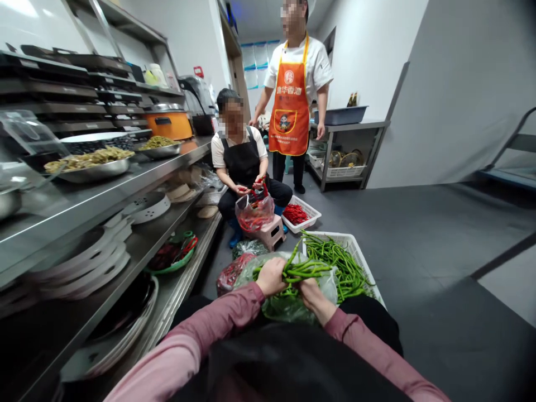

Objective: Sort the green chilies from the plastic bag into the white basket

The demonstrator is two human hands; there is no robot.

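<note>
My left hand [271, 277] is closed round a bunch of long green peppers [305, 270] whose ends stick out to the right. Beneath it lies an open clear plastic bag [288, 310] with more green peppers inside. At the right side of the bag is my right hand [313, 297], its fingers curled under the bunch; what they grip, if anything, is hidden. A white basket [368, 262] full of green peppers stands just beyond, to the right. Red peppers show through another bag [234, 273] on the left.
A seated person [240, 156] handles red peppers over a bag [254, 212] on a pink stool [274, 231]. Another person in an orange apron [291, 100] stands behind. A white basket [312, 215] holds red peppers. Steel shelving [167, 167] runs along the left.
</note>
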